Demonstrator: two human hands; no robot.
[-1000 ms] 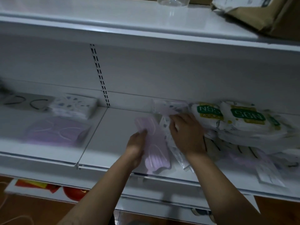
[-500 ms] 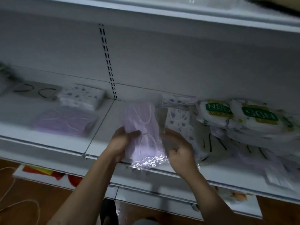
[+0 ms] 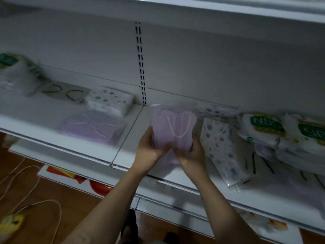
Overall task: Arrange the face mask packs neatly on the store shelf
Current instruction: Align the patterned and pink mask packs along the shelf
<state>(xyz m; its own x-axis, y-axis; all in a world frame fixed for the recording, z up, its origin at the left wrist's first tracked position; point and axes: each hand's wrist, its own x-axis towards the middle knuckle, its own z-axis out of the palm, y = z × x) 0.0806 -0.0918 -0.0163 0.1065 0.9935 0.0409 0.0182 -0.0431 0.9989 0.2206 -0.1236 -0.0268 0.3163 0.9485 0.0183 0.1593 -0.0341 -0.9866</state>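
Note:
A lilac face mask pack (image 3: 174, 129) in clear wrap is held upright above the white shelf (image 3: 98, 152). My left hand (image 3: 149, 152) grips its lower left edge and my right hand (image 3: 191, 154) grips its lower right edge. On the left shelf section lie another lilac pack (image 3: 91, 127), a spotted white pack (image 3: 109, 101) and a grey pack with black loops (image 3: 61, 90). To the right lie a spotted pack (image 3: 223, 150) and green-labelled white packs (image 3: 263, 127) in a loose heap.
A green-labelled pack (image 3: 15, 73) sits at the far left. An upper shelf (image 3: 193, 7) overhangs. A slotted upright (image 3: 140, 64) divides the back panel. Below are a lower shelf (image 3: 175, 205), wooden floor and white cables (image 3: 35, 191).
Both hands lifted the lilac pack off the shelf and brought it upright between them. My right hand left the spotted pack. The view shifted left.

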